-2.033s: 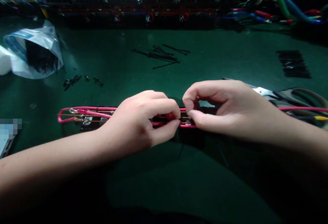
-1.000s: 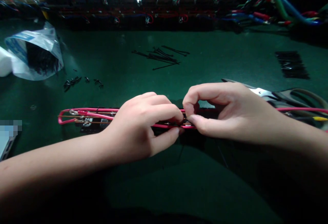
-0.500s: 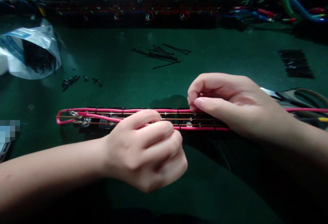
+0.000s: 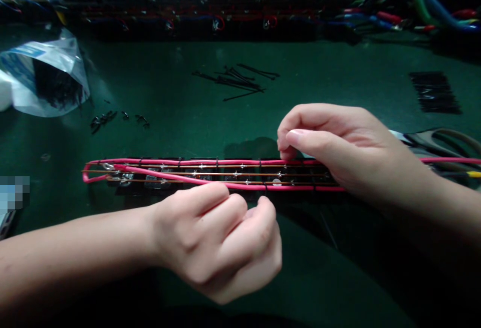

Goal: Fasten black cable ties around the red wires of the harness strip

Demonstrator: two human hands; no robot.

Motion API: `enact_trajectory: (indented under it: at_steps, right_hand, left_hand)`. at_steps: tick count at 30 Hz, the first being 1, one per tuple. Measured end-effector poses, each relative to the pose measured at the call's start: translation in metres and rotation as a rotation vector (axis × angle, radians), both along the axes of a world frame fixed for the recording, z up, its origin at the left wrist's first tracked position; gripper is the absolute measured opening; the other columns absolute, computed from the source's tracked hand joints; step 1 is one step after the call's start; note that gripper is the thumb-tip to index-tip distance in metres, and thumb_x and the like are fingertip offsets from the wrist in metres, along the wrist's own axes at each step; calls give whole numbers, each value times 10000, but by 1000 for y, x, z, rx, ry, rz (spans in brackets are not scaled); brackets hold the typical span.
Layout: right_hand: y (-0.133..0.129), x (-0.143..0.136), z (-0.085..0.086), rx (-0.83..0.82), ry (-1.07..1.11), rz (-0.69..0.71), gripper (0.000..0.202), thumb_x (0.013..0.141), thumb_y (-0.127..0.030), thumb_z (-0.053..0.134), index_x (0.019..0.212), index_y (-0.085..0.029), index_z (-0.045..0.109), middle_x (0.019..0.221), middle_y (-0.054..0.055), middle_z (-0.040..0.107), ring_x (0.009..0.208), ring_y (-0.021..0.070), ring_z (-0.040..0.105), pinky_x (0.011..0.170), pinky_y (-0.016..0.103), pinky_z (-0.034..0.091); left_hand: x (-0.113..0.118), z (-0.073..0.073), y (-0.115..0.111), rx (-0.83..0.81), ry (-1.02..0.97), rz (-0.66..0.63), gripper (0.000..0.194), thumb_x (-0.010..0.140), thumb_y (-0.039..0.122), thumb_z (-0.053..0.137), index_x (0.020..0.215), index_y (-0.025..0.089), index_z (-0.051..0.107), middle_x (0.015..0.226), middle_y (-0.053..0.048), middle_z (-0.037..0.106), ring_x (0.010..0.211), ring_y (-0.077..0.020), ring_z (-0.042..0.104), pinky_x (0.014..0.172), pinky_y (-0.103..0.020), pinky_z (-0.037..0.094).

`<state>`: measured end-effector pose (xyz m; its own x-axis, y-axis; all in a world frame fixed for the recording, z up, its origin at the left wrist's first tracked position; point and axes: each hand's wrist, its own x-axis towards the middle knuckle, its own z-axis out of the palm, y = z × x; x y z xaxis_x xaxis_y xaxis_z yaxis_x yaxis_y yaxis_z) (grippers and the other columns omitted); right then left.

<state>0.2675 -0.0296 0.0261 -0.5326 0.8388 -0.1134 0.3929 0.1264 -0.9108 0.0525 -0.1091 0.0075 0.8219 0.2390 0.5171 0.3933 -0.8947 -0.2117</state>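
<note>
Work on the pink wire harness (image 4: 210, 173) looks well along, judging from how it lies: small black cable ties (image 4: 179, 161) already ring the bundle at several spots between its looped left end and the middle, and the strip lies flat on the green table (image 4: 180, 112), running from left of centre out past the right edge. The stretch under and beyond the right hand cannot be seen, so whether it is tied yet cannot be told.

At far left, a clear plastic bag (image 4: 48, 75) holds dark small parts; it bears a blue printed panel, but the writing is too blurred to read. Just right of it a few loose black clips (image 4: 112, 117) lie scattered. A blurred-out patch sits at the left edge, unreadable.

The left hand (image 4: 221, 243) hovers just in front of the harness, fingers curled into a loose fist; whether it pinches anything cannot be told. Behind, loose black cable ties (image 4: 236, 81) lie in a small heap, apparently stock not yet used.

The right hand (image 4: 338, 147) rests on the harness with thumb and forefinger pinched together at the upper pink wire. Further right lie scissors (image 4: 432, 140) and a neat dark bundle (image 4: 434, 92). No brand or label is legible anywhere.
</note>
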Motion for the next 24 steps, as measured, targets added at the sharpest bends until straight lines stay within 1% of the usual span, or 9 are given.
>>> enact_trajectory:
  at_steps: [5,10,13,17,24]
  right_hand:
    - [1,0,-1,6,-21,14,228,887,-355,536,721,-218,610,657,18,605,605,166,538,495,311,330]
    - [2,0,0,4,-43,34,255,893,-381,529,711,-219,604,664,19,608,611,166,538,506,313,341]
    - [1,-1,0,6,-47,38,256,894,-382,524,713,-219,603,669,17,613,611,163,538,508,311,344]
    - [1,-1,1,8,-41,44,263,898,-381,517,712,-216,602,673,17,613,619,161,542,514,307,350]
    - [1,-1,0,3,-40,49,265,906,-382,522,719,-212,605,671,13,606,611,154,534,512,298,343]
  left_hand:
    - [0,3,0,-4,15,-38,138,900,311,662,897,193,734,894,-48,747,579,-122,578,468,-274,475]
    - [-1,4,2,29,48,-45,198,906,294,642,995,158,756,925,-57,745,587,-101,582,471,-250,482]
    - [-2,3,2,53,48,-44,195,897,267,640,1019,169,756,960,-53,741,588,-92,569,469,-240,482]
    - [-2,1,1,67,46,-45,193,884,256,651,1025,171,752,975,-55,745,610,-100,593,493,-244,508]
    - [-2,-1,1,12,28,-53,215,890,274,643,1022,136,742,968,-73,758,609,-120,621,505,-266,512]
